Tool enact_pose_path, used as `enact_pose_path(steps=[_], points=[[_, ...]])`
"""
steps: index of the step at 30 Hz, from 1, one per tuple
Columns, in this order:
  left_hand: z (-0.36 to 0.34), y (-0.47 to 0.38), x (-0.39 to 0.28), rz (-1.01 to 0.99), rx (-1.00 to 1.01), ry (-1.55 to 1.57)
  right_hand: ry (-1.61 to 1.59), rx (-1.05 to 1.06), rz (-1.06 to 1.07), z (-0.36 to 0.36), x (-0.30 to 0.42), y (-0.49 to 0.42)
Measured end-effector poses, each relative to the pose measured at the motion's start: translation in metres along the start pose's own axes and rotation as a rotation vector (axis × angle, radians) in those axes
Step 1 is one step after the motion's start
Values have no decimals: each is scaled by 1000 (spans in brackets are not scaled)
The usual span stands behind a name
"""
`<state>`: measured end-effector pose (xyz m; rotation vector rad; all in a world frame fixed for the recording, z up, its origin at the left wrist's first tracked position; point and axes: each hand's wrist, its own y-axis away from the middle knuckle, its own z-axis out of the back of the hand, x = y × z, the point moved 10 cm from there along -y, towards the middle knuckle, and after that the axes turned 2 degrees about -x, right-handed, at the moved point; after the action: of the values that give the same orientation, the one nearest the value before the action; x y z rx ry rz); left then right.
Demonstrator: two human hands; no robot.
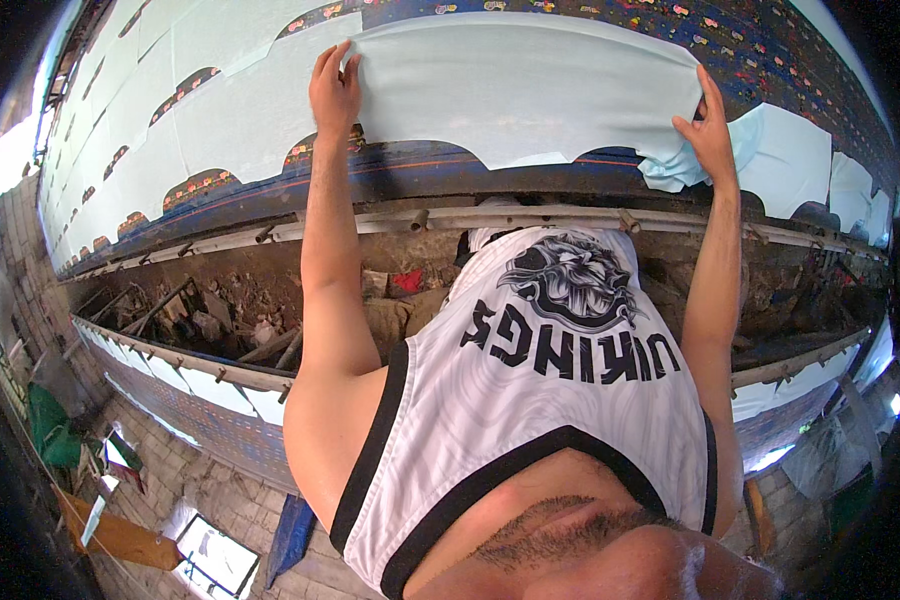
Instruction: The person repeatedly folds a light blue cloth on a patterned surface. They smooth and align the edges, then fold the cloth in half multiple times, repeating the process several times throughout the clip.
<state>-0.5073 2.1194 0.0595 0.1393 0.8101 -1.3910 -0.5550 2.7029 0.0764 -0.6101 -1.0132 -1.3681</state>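
A long panel of pale blue fabric with a curved lower edge stretches between my two hands over a long table. My left hand pinches its left edge near the far corner, beside other pale fabric panels laid flat at the left. At the right edge, my right hand grips the panel, and creases run from its fingers. Crumpled light blue fabric lies beneath and beside that hand. The table's dark blue printed covering shows small colourful motifs.
A pale rail with short pegs runs along the table's near edge. Debris and wood scraps lie on the ground below at left. Behind me stands another long table with pale fabric pieces. More cut fabric lies at the right.
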Motion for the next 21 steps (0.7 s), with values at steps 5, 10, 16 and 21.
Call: enact_pose_path(steps=[5,10,16,21], points=[[-20,-20,8,-31,38,-34,20,-23,56,5,0,-13],[-26,-27,7,-81,49,-54,33,-19,72,8,-3,-29],[-42,-34,8,-73,71,-76,129,-31,96,13,-11,-41],[-44,-33,14,-78,80,-102,244,-33,168,10,-17,-49]])
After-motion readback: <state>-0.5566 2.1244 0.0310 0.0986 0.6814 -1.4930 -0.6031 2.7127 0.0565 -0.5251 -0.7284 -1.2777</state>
